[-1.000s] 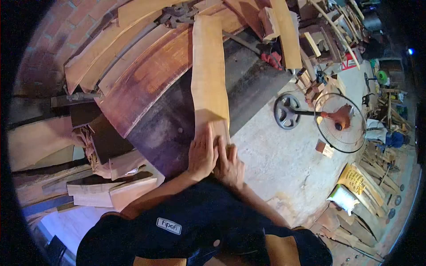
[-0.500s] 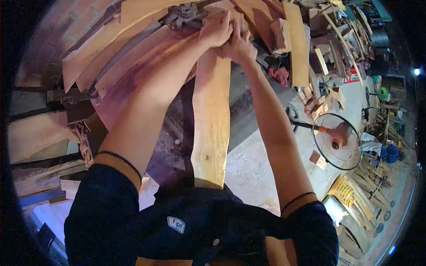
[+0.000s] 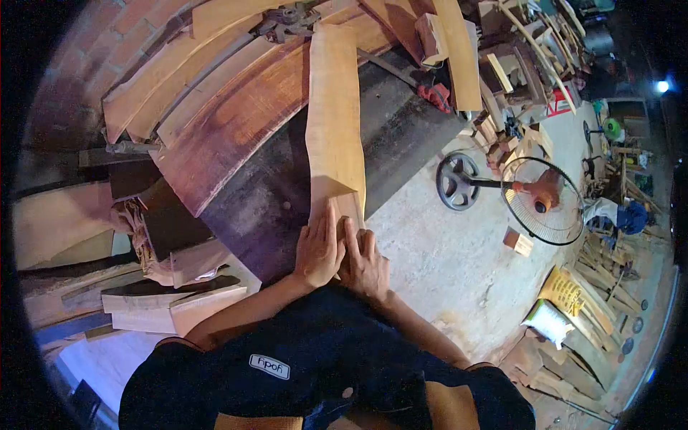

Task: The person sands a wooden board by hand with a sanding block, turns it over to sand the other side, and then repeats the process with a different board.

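A long pale wooden board (image 3: pixel 334 122) with a wavy left edge lies lengthwise in front of me on a dark worktop (image 3: pixel 401 107). Over its near end, close to my body, a small wooden block (image 3: pixel 348 205) rests flat. My left hand (image 3: pixel 319 252) grips the block's left side, fingers pointing forward. On the right side my right hand (image 3: pixel 366 264) holds the same block, its fingers bent over the near part. The palms and the block's underside are hidden.
Curved wooden planks (image 3: pixel 236 107) lie across the worktop's far left, near a dark metal clamp-like part (image 3: pixel 287 23). A tool with a red-wrapped handle (image 3: pixel 434 96) sits at the right. Beyond stands a fan (image 3: pixel 542 201) on the floor, with wood scraps and a yellow sack (image 3: pixel 562 290).
Both hands have drawn the wooden block from the board's far end back along it to the near end, by my body. The fan's round base has come into view.
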`<state>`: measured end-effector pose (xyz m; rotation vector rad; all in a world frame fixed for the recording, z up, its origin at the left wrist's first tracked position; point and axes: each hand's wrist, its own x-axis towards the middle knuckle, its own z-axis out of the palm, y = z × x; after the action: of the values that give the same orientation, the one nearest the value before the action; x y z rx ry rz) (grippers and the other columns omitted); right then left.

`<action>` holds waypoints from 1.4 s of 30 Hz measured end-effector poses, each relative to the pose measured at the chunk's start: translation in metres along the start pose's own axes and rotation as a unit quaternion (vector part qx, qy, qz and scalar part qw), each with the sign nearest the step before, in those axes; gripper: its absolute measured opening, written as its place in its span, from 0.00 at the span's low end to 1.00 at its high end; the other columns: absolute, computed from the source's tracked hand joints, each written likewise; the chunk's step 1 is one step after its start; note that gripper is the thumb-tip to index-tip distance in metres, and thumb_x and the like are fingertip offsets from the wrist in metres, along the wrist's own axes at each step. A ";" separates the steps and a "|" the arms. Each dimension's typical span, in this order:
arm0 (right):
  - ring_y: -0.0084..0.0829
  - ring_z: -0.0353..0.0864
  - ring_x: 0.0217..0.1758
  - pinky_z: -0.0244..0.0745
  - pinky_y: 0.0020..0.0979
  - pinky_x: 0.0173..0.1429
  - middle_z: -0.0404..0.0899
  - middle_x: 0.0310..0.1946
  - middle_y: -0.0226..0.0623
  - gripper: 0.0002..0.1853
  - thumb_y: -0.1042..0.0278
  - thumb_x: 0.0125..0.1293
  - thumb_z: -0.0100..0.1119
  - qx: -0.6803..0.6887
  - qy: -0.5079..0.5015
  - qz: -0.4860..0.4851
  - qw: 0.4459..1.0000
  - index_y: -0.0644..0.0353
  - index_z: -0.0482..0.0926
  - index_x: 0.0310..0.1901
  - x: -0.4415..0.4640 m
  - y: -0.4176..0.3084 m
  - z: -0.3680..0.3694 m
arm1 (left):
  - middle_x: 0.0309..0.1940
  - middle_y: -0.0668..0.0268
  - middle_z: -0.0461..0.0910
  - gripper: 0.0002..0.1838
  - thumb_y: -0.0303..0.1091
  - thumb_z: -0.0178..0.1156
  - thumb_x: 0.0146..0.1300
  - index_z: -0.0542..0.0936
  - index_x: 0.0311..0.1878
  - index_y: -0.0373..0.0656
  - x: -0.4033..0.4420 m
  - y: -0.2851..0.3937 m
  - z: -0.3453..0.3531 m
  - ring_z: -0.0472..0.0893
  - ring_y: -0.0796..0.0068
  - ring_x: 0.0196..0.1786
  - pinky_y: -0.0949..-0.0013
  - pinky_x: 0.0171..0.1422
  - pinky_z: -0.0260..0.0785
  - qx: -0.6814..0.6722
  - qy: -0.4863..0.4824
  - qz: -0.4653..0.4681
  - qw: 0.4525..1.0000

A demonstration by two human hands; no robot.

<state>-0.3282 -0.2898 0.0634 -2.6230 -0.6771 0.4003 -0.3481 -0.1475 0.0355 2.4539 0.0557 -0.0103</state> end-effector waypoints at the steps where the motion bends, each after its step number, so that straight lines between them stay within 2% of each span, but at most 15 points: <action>1: 0.55 0.82 0.41 0.82 0.47 0.34 0.68 0.51 0.57 0.45 0.65 0.55 0.60 -0.002 -0.012 0.002 1.000 0.53 0.52 0.75 0.011 0.000 -0.003 | 0.72 0.40 0.57 0.41 0.35 0.54 0.65 0.47 0.74 0.26 0.009 -0.001 -0.003 0.62 0.44 0.73 0.47 0.66 0.61 -0.006 -0.008 -0.006 1.000; 7: 0.59 0.82 0.32 0.79 0.54 0.33 0.65 0.56 0.65 0.46 0.61 0.58 0.59 -0.082 0.086 -0.013 0.993 0.47 0.47 0.77 0.213 0.014 -0.036 | 0.68 0.41 0.62 0.37 0.37 0.51 0.68 0.50 0.75 0.37 0.207 -0.053 -0.037 0.68 0.39 0.64 0.47 0.66 0.63 -0.039 0.088 -0.027 0.995; 8: 0.59 0.83 0.35 0.79 0.55 0.34 0.64 0.58 0.65 0.46 0.58 0.58 0.59 -0.097 0.114 -0.017 0.989 0.46 0.47 0.77 0.260 0.026 -0.034 | 0.67 0.41 0.63 0.36 0.40 0.49 0.69 0.50 0.76 0.41 0.249 -0.063 -0.044 0.69 0.40 0.63 0.46 0.66 0.64 -0.007 0.116 -0.018 0.993; 9: 0.53 0.85 0.41 0.82 0.48 0.35 0.64 0.61 0.65 0.48 0.55 0.56 0.61 -0.117 0.090 0.016 0.989 0.48 0.47 0.76 0.296 0.014 -0.052 | 0.66 0.40 0.65 0.36 0.43 0.48 0.70 0.50 0.76 0.42 0.291 -0.065 -0.063 0.71 0.38 0.62 0.43 0.63 0.66 -0.051 0.018 -0.091 0.994; 11: 0.53 0.84 0.45 0.82 0.48 0.42 0.65 0.60 0.58 0.55 0.48 0.50 0.69 -0.109 0.117 0.029 0.987 0.46 0.45 0.76 0.349 0.011 -0.063 | 0.68 0.35 0.60 0.33 0.41 0.45 0.72 0.49 0.77 0.42 0.361 -0.108 -0.049 0.72 0.34 0.60 0.46 0.65 0.67 0.011 0.153 0.033 0.988; 13: 0.54 0.83 0.49 0.81 0.47 0.44 0.66 0.58 0.56 0.55 0.47 0.48 0.71 -0.116 0.081 0.035 0.989 0.46 0.47 0.75 0.373 0.011 -0.073 | 0.67 0.34 0.61 0.34 0.43 0.45 0.72 0.49 0.77 0.43 0.389 -0.108 -0.064 0.69 0.35 0.64 0.47 0.68 0.64 0.015 0.095 -0.020 0.995; 17: 0.59 0.81 0.50 0.80 0.53 0.45 0.66 0.59 0.57 0.56 0.53 0.48 0.72 -0.084 0.123 0.025 0.988 0.40 0.45 0.76 0.322 0.006 -0.057 | 0.66 0.46 0.68 0.35 0.44 0.49 0.68 0.54 0.75 0.42 0.327 -0.085 -0.061 0.69 0.44 0.67 0.45 0.70 0.59 0.027 0.107 -0.064 0.992; 19: 0.60 0.83 0.46 0.82 0.51 0.40 0.62 0.63 0.69 0.49 0.54 0.56 0.64 -0.096 0.129 -0.008 0.987 0.44 0.46 0.77 0.258 0.010 -0.029 | 0.64 0.50 0.69 0.35 0.44 0.50 0.68 0.54 0.75 0.42 0.247 -0.076 -0.045 0.69 0.49 0.66 0.45 0.70 0.58 0.146 0.176 0.017 0.973; 21: 0.59 0.84 0.40 0.81 0.52 0.35 0.65 0.60 0.69 0.48 0.55 0.57 0.61 -0.072 0.164 -0.057 0.982 0.43 0.47 0.77 0.172 0.005 0.001 | 0.60 0.48 0.71 0.38 0.44 0.51 0.68 0.52 0.76 0.36 0.158 -0.063 -0.042 0.70 0.48 0.60 0.46 0.66 0.58 0.106 0.142 0.031 0.984; 22: 0.56 0.82 0.46 0.82 0.49 0.39 0.67 0.60 0.66 0.49 0.55 0.56 0.62 -0.083 0.015 0.006 0.996 0.44 0.46 0.78 0.130 -0.014 -0.007 | 0.56 0.47 0.72 0.40 0.42 0.52 0.67 0.49 0.75 0.32 0.114 -0.056 -0.034 0.71 0.47 0.57 0.47 0.62 0.60 0.127 0.128 0.013 0.984; 27: 0.55 0.82 0.41 0.82 0.45 0.31 0.69 0.55 0.63 0.46 0.60 0.58 0.60 0.020 -0.047 -0.063 0.997 0.48 0.49 0.77 0.025 -0.026 0.010 | 0.54 0.41 0.69 0.42 0.36 0.51 0.65 0.45 0.74 0.24 -0.014 -0.032 -0.015 0.69 0.41 0.51 0.43 0.58 0.59 -0.002 0.074 -0.035 0.997; 30: 0.53 0.83 0.39 0.82 0.43 0.30 0.70 0.53 0.62 0.47 0.59 0.57 0.60 -0.003 -0.004 -0.077 0.997 0.50 0.49 0.77 0.062 -0.022 0.008 | 0.55 0.41 0.68 0.42 0.37 0.51 0.65 0.45 0.75 0.25 0.017 -0.042 -0.018 0.70 0.42 0.53 0.45 0.58 0.59 -0.014 0.096 -0.017 0.995; 33: 0.51 0.84 0.37 0.83 0.45 0.30 0.71 0.56 0.62 0.52 0.57 0.52 0.64 -0.107 0.027 -0.049 0.993 0.49 0.46 0.78 0.146 -0.016 -0.002 | 0.56 0.42 0.68 0.39 0.38 0.49 0.68 0.45 0.75 0.29 0.114 -0.070 -0.036 0.69 0.45 0.57 0.48 0.62 0.60 0.041 0.078 -0.021 0.996; 37: 0.51 0.85 0.32 0.82 0.44 0.27 0.70 0.57 0.62 0.53 0.49 0.51 0.65 -0.101 0.123 -0.035 0.987 0.48 0.47 0.77 0.278 -0.001 -0.023 | 0.66 0.46 0.65 0.35 0.44 0.44 0.72 0.48 0.76 0.36 0.252 -0.110 -0.057 0.65 0.45 0.67 0.46 0.71 0.55 0.065 0.141 0.068 0.985; 42: 0.56 0.83 0.47 0.82 0.50 0.44 0.68 0.57 0.57 0.53 0.45 0.53 0.65 -0.069 0.114 0.022 0.991 0.48 0.45 0.75 0.364 -0.009 -0.060 | 0.65 0.42 0.66 0.35 0.46 0.43 0.74 0.46 0.77 0.41 0.355 -0.121 -0.090 0.68 0.40 0.65 0.42 0.68 0.59 0.134 0.084 0.058 0.986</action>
<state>-0.0037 -0.1146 0.0575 -2.7619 -0.5897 0.0632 0.0006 0.0167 0.0210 2.7172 -0.0146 0.2565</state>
